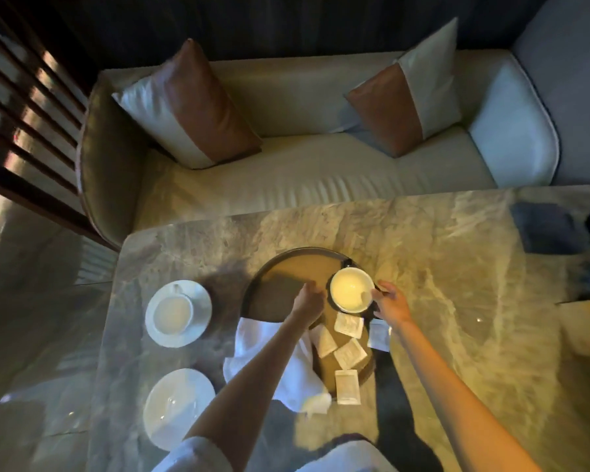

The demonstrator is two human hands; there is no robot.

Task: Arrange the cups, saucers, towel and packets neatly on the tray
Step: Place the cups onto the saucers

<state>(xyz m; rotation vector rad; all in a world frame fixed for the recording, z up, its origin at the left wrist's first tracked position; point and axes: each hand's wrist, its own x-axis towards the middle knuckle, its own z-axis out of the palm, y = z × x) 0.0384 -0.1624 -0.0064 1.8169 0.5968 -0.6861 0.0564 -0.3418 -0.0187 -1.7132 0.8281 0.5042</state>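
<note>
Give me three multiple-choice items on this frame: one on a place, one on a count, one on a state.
1. Where is the empty saucer?
A. On the tray
B. On the table, left of the tray
C. On the sofa

2. How many cushions are on the sofa?
A. One
B. Two
C. Four

3. The right hand is:
A. At the cup's handle
B. Holding a packet
C. Flat on the table

Key: 1 B, it lies near the towel, off the tray. 2 B, one cushion at each end. 3 A, fingers meet the cup.
</note>
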